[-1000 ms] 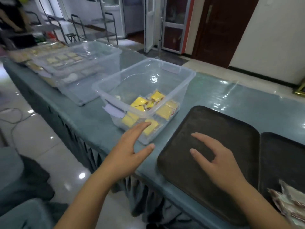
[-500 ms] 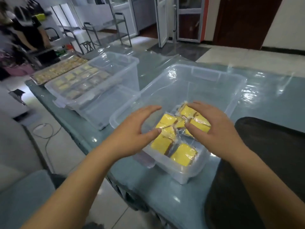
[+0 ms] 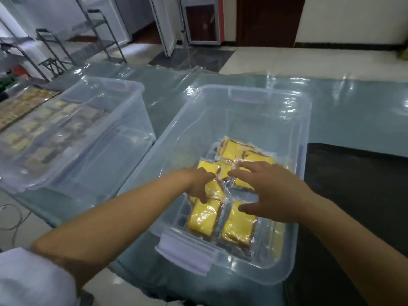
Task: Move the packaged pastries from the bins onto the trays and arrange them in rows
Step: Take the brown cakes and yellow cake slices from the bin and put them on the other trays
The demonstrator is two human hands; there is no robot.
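Reaching down into a clear plastic bin (image 3: 304, 138), both bare hands sit among the packaged pastries (image 3: 204, 217), yellow cakes sealed in clear wrappers that lie on the bin's floor. The left hand (image 3: 199, 184) comes in from the left over the bin's rim, its grip curled down onto a wrapped pastry in the middle of the pile, thumb low against the next package; whether the fingers have truly closed round the wrapper cannot be told through the blur. The right hand (image 3: 271, 191) is spread over the right side of the pile, fingers straight and splayed, fingertips (image 3: 234, 172) touching the wrappers, thumb stretched toward the nearest pastry on that side; its grip is not closed on anything. Two pastries lie side by side at the bin's near end, and others overlap farther in under and beyond the hands.

The bin stands on a grey-green tabletop (image 3: 353, 111) covered with a shiny clear sheet. Just right of the bin, touching or nearly touching its wall, lies a dark tray (image 3: 353, 184). To the left stands a second clear bin (image 3: 106, 138), apart from the first, and beyond it a tray of pastries in rows (image 3: 24, 104) shows blurred. A white sleeve (image 3: 28, 279) covers the left upper arm.
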